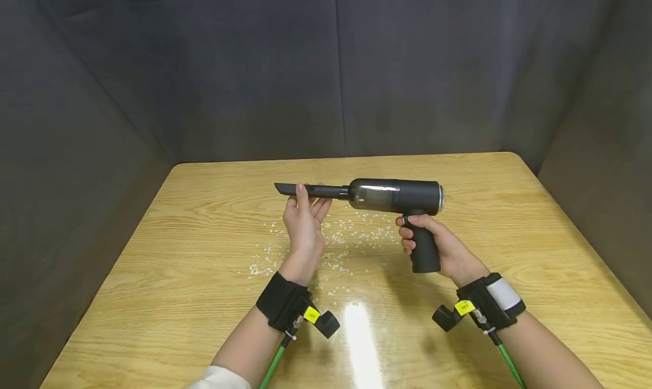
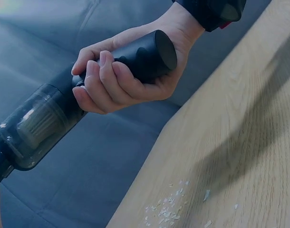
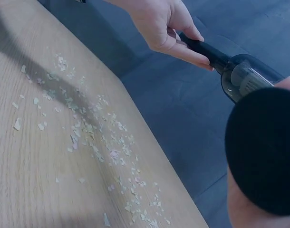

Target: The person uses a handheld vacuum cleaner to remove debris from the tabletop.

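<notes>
A black handheld vacuum cleaner (image 1: 420, 193) with a clear dust cup (image 1: 374, 194) is held up above the table, its slanted nozzle (image 1: 326, 191) pointing left. My right hand (image 1: 450, 250) grips the handle, fingers curled round its front and thumb near the top; the left wrist view shows this right hand (image 2: 121, 80) close up. With thumb and fingers my left hand (image 1: 304, 222) pinches the nozzle from below. In the right wrist view the left hand (image 3: 166, 28) holds the nozzle, while the butt of the handle (image 3: 264, 149) fills the right side. A pleated filter shows through the cup.
Many small pale paper scraps (image 1: 336, 257) lie scattered over the middle of the wooden table (image 1: 193, 264), beneath the vacuum. Dark grey cloth walls (image 1: 254, 83) enclose the table at the back and both sides. Each wrist wears a black strap with a green cable.
</notes>
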Demonstrator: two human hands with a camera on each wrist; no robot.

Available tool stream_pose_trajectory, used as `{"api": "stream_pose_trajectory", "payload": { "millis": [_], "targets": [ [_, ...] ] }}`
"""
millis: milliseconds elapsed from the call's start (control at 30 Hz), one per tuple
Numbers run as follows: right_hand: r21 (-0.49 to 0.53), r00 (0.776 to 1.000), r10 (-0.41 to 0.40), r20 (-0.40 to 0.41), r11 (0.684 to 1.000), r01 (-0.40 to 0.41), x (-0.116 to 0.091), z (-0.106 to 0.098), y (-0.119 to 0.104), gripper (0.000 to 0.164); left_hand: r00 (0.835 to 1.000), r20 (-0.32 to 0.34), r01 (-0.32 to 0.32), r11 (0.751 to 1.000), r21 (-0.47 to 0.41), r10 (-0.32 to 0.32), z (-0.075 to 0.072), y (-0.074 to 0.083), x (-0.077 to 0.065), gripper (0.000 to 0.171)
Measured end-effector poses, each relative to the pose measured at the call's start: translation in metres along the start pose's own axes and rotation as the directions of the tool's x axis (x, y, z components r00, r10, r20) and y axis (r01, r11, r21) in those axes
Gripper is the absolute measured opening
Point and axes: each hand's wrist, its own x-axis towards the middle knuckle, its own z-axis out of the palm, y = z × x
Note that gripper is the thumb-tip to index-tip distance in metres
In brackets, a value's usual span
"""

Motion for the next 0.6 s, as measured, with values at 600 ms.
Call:
{"api": "stream_pose_trajectory", "payload": {
  "millis": [600],
  "targets": [
    [-0.042, 1.0, -0.011, -0.016, 0.999, 0.01, 0.0015, 0.0022, -0.0015, 0.027, 1.0, -0.014, -0.02, 1.0, 0.005, 0.02, 0.0012, 0.0001, 0.0003, 0.035]
  ]
}}
